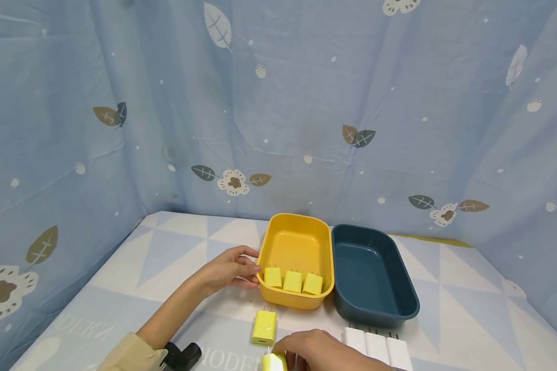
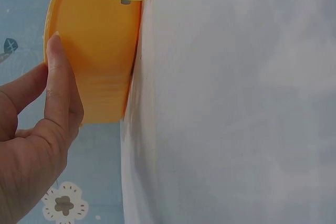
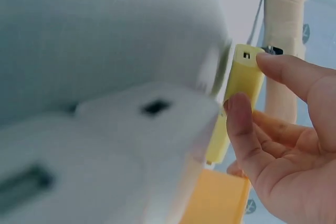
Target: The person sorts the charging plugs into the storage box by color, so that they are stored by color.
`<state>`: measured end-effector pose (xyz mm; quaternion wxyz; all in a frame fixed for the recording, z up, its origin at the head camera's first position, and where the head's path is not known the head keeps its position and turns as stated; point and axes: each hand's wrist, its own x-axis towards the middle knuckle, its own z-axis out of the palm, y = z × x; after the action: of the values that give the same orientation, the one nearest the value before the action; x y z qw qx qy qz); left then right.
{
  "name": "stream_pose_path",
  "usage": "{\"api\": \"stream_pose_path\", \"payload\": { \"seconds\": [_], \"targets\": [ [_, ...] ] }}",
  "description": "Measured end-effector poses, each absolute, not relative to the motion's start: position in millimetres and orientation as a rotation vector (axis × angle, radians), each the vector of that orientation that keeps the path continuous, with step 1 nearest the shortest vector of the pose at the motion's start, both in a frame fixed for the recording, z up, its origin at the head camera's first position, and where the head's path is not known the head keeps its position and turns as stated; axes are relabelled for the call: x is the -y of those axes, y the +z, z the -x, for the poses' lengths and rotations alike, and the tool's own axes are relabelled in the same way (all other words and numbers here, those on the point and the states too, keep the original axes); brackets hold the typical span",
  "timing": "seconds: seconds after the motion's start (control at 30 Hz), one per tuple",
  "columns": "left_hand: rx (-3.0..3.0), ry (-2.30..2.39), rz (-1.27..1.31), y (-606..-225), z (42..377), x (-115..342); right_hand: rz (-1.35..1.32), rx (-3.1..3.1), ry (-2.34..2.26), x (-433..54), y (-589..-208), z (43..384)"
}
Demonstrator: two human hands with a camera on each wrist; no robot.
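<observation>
My left hand (image 1: 229,268) holds the left side of a yellow plastic bin (image 1: 301,242), its fingers at the rim; the left wrist view shows the fingertips against the bin wall (image 2: 100,66). Three yellow plug chargers (image 1: 293,281) stand in a row along the bin's near end, prongs upward. Near the front edge of the picture, my right hand (image 1: 327,350) pinches another yellow charger (image 1: 274,363) between thumb and finger, as the right wrist view shows on the charger (image 3: 245,80). One more yellow charger (image 1: 264,327) lies on the cloth between that one and the bin.
A dark blue bin (image 1: 366,275) stands right beside the yellow one. In front of it lie three white chargers (image 1: 377,348), prongs pointing toward the bin, close to my right hand. A black object (image 1: 182,356) is by my left forearm. Patterned curtain (image 1: 297,103) hangs behind the table.
</observation>
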<state>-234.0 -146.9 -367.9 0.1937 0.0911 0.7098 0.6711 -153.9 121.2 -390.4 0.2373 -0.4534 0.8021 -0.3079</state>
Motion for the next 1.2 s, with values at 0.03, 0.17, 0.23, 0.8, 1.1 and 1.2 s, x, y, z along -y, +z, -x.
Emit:
{"api": "stream_pose_path", "payload": {
  "seconds": [0.03, 0.17, 0.23, 0.8, 1.1, 1.2],
  "targets": [
    [-1.993, 1.88, -0.253, -368, 234, 147, 1.211, -2.189, -0.87, -122, -377, 149],
    [-2.001, 1.877, -0.246, -368, 235, 146, 1.132, -2.18, -0.912, -128, -359, 144],
    [-2.006, 1.872, -0.236, -368, 235, 145, 1.121, -2.185, -0.915, -132, -354, 143],
    [-1.996, 1.87, -0.233, -368, 237, 146, 1.12, -2.246, -1.022, -161, -310, 160],
    [-2.001, 1.861, -0.22, -367, 237, 144, 1.074, -2.478, -0.957, -168, -300, 193],
    [-1.997, 1.871, -0.223, -368, 237, 146, 1.09, -2.542, -0.939, -166, -301, 207]
  ]
}}
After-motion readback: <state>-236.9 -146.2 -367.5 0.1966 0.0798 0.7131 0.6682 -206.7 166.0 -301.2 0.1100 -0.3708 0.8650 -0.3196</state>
